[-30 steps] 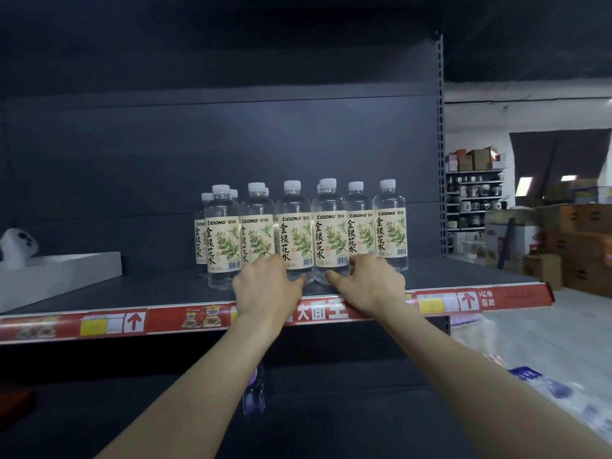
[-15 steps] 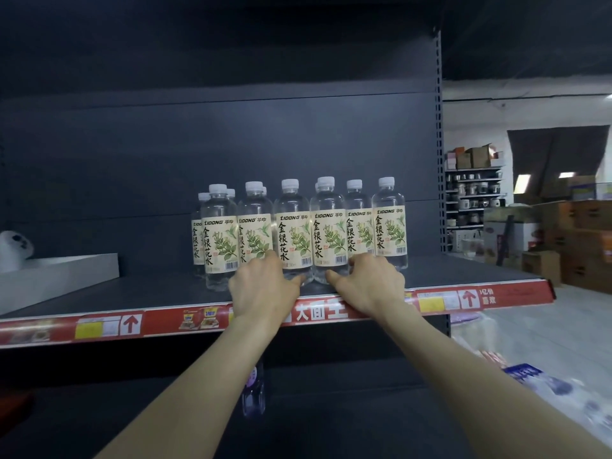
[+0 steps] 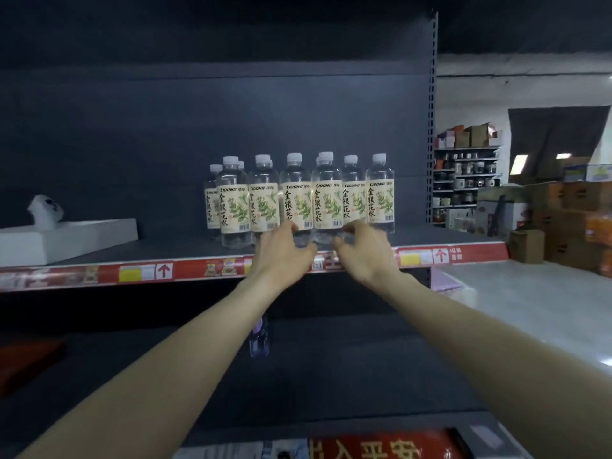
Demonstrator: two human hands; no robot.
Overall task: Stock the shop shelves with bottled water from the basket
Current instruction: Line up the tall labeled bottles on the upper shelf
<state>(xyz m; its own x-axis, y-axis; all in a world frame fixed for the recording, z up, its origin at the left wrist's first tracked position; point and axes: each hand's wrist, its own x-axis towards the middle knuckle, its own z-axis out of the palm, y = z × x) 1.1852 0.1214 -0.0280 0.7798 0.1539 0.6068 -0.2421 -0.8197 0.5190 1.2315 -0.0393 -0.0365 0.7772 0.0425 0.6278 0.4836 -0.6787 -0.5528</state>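
Observation:
Several clear water bottles (image 3: 299,197) with white caps and cream leaf labels stand in two rows on the dark shelf (image 3: 165,253), behind its red price strip. Both my arms reach up to the front row. My left hand (image 3: 284,250) is at the base of the middle bottles, fingers loosely curled, thumb pointing right. My right hand (image 3: 364,250) is beside it at the bases of the bottles further right (image 3: 352,200), fingers also loosely curled. Neither hand plainly grips a bottle. No basket is in view.
A white foam tray (image 3: 66,240) with a small white figure (image 3: 44,210) lies at the shelf's left. One small bottle (image 3: 260,339) stands on the lower shelf. Cardboard boxes (image 3: 569,223) are stacked at the right, and a red sign (image 3: 381,448) lies below.
Both hands lay flat over the bottle bases before; now their fingers are curled apart and blurred, and the hands sit slightly closer together. The view has tilted a little.

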